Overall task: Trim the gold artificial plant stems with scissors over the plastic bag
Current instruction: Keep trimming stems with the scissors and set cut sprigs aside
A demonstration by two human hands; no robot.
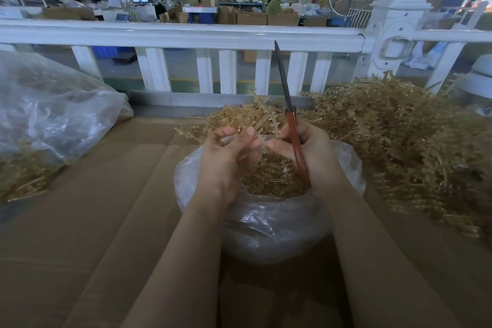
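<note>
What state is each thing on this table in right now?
Scissors: blades closed, pointing up, held in right hand.
Gold stem: pinched by left hand.
Plastic bag: open, holding gold pieces.
Gold pile: loose, heaped at right.
Second bag: lying at left.

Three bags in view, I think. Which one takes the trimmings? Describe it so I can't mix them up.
Start at the white railing and come straight down to the two hands. The bag sits open-mouthed right under them, on the cardboard, with gold cuttings inside. Unlike the larger bag at far left, it is small, round and directly below the scissors.
</note>
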